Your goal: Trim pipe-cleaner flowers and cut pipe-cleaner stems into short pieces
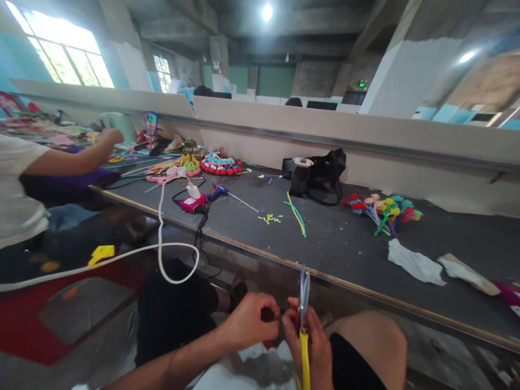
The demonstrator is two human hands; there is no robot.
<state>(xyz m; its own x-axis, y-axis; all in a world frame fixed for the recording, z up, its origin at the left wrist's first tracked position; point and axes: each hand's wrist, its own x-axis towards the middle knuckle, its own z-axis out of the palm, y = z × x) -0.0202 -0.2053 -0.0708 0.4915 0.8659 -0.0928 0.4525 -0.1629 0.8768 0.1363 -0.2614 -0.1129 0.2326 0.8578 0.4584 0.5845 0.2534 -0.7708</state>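
Low in the view, over my lap, my left hand (252, 320) is curled with its thumb and fingertips pressed together; what they pinch, if anything, is too small to make out. Close beside it on the right, my right hand (314, 344) is wrapped around scissors (304, 303) with yellow handles, their blades pointing up toward the table edge. A bit of red shows at the fingers of my right hand, mostly hidden. On the dark table (244, 227) ahead lie small green and yellow cut pieces (270, 218) and a few long fuzzy stems (298, 214).
A colourful bunch of fuzzy flowers (385, 211) lies right, near crumpled white paper (414, 262). A black bag (325, 173) stands against the back board. Left are a glue gun (217, 190), a pink plug adapter (193, 202), a looping white cable (160, 233) and a co-worker's arm (81, 157).
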